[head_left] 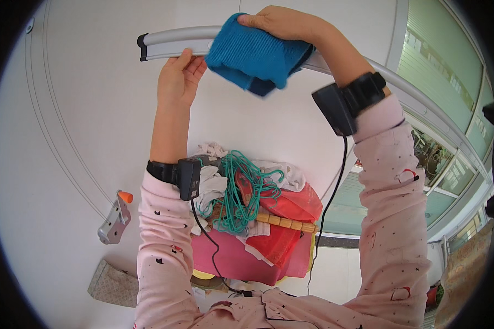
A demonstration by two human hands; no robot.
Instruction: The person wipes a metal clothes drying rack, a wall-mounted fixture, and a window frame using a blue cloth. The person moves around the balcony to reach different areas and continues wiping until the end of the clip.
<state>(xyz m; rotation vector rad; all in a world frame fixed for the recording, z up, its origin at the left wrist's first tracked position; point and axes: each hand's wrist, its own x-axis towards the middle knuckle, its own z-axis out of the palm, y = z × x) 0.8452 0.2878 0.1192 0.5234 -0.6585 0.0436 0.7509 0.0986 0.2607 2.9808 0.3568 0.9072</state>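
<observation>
Rail edge first: the silver rail [181,37] ends on our left in a black end cap [142,47], then runs off to the right past our right wrist toward the windows [444,71]; its bend may be just the lens. Blue cloth [252,52] is up at the rail, covering a stretch of it between our hands, lower corner hanging free; can't tell if it's looped over or just pressed on. Right hand [284,23] is closed on the cloth's top edge, thumb on the fabric. Left hand [177,79] has fingertips on the rail's lower edge near the cap, fingers half curled; can't tell if it grips. Open room: white wall [93,98] left of the cap, more white below the cloth, between our forearms. Further down, a pink surface [214,255] carries a heap: teal hangers [237,219], white cloths [209,186], red bag [299,205], wooden roller [285,221], all well apart from the rail. Crank box [114,222] with orange knob [125,197] sits on the wall, lower left, above a beige patterned box [114,282].
</observation>
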